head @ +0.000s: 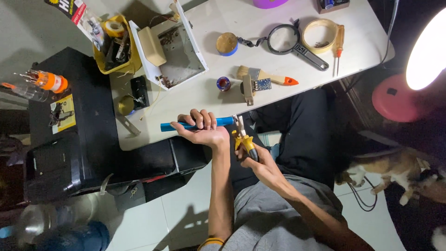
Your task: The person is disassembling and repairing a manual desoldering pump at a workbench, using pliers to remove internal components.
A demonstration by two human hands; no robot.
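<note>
One blue tube lies at the near edge of the desk, the left hand closed around it. One pair of yellow-handled pliers, gripped by the right hand, bites the tube's end; fingers hide its middle.

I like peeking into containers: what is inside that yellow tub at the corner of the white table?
The yellow tub holds a roll of tape on top and several dark tools or metal parts packed upright. What lies beneath them at the bottom is covered.
</note>
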